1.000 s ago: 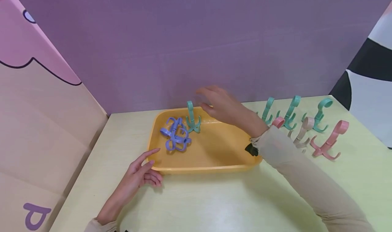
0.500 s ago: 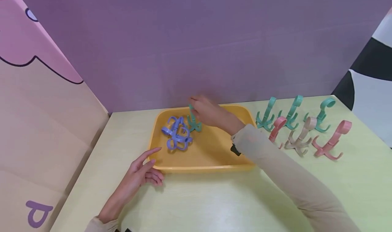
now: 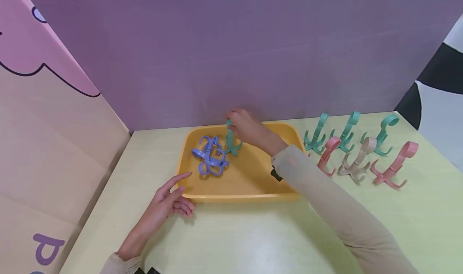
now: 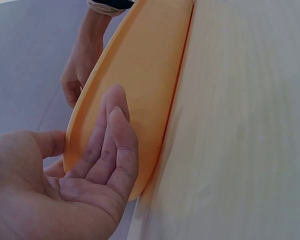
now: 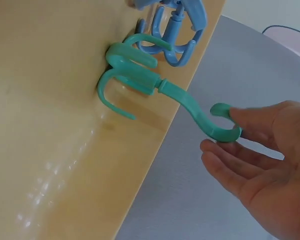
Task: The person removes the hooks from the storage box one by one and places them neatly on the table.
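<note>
A green plastic rotating hook (image 3: 231, 145), with several prongs at its base, stands in the yellow tray (image 3: 246, 198) near the back wall. My right hand (image 3: 249, 130) pinches the curved top of this green hook between thumb and fingers, plainest in the right wrist view (image 5: 270, 155). Beside it in the tray lie blue-purple hooks (image 3: 211, 158), bunched together. At the tray's front left corner rests my left hand (image 3: 164, 201). Its index finger and thumb reach over the rim, and the other fingers lie loosely outside the wall.
Right of the tray, three green hooks (image 3: 348, 131) stand in a back row. In front of them are a red hook (image 3: 328, 155), a beige hook (image 3: 358, 159) and a pink hook (image 3: 394, 167). A purple backdrop (image 3: 217, 57) rises behind the table (image 3: 231, 238).
My right hand has come down and left from above the tray to the green hook's top and taken hold of it. The green hook has shifted slightly right. My left hand has stayed put.
</note>
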`<state>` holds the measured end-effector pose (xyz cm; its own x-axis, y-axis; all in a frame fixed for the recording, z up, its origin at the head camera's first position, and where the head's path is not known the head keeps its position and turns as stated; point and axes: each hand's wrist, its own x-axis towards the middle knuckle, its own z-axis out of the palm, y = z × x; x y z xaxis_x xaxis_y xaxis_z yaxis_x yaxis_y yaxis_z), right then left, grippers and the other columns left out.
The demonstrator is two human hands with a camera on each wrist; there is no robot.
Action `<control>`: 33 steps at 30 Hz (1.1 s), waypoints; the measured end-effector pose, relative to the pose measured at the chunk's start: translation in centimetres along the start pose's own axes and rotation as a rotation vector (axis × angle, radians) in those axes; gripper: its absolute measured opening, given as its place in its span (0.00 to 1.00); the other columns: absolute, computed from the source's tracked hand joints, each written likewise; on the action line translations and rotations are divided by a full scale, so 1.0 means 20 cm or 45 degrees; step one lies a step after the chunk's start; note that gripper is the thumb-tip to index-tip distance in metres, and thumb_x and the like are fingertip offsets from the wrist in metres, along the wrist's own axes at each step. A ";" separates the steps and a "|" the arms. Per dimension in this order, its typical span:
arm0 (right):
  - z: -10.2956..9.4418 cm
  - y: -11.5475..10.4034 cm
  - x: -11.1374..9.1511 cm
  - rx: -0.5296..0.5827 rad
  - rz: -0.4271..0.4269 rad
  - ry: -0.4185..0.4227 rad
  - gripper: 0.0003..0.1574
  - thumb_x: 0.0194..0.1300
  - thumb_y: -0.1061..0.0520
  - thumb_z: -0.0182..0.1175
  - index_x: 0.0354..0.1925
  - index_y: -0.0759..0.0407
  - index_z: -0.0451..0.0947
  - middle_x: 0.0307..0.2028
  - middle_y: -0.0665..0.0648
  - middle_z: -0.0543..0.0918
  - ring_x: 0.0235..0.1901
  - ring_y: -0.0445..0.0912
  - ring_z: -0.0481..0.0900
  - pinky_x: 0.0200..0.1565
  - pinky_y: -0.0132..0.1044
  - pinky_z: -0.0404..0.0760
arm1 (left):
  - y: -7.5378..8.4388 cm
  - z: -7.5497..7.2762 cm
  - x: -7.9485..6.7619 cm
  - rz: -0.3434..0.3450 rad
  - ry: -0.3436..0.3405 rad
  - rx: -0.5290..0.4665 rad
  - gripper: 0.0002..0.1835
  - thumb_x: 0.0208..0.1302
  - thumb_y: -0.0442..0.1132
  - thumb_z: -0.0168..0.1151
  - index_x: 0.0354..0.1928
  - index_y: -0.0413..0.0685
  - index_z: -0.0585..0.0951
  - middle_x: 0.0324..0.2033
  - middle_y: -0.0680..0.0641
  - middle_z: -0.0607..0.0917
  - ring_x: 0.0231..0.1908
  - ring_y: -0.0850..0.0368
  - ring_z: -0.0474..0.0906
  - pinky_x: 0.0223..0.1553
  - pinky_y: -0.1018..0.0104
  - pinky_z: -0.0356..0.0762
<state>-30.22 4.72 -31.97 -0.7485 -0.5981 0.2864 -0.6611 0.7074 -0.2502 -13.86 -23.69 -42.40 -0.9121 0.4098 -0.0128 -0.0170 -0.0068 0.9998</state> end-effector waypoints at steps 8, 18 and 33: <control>0.00 0.02 -0.02 0.093 0.066 -0.014 0.13 0.70 0.58 0.62 0.50 0.64 0.76 0.44 0.59 0.79 0.44 0.53 0.78 0.44 0.43 0.81 | 0.00 0.00 0.00 -0.003 0.000 0.010 0.28 0.80 0.46 0.46 0.76 0.49 0.57 0.31 0.37 0.87 0.30 0.43 0.86 0.34 0.58 0.86; 0.00 0.02 -0.04 0.173 0.060 -0.008 0.10 0.71 0.58 0.62 0.44 0.61 0.73 0.33 0.55 0.81 0.27 0.45 0.77 0.30 0.36 0.77 | 0.00 0.00 0.00 -0.005 0.011 0.018 0.28 0.80 0.47 0.46 0.76 0.50 0.57 0.31 0.38 0.87 0.30 0.43 0.86 0.34 0.58 0.86; -0.13 -0.02 -0.13 0.098 -0.050 0.079 0.09 0.72 0.59 0.61 0.46 0.63 0.74 0.31 0.54 0.83 0.25 0.45 0.76 0.29 0.37 0.76 | -0.01 0.00 0.01 -0.002 0.009 0.002 0.28 0.80 0.46 0.46 0.76 0.49 0.57 0.30 0.40 0.88 0.29 0.44 0.86 0.34 0.57 0.87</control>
<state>-27.90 7.03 -30.26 -0.7190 -0.5985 0.3534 -0.6935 0.6515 -0.3076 -14.02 -23.55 -42.54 -0.9150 0.4032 -0.0144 -0.0178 -0.0046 0.9998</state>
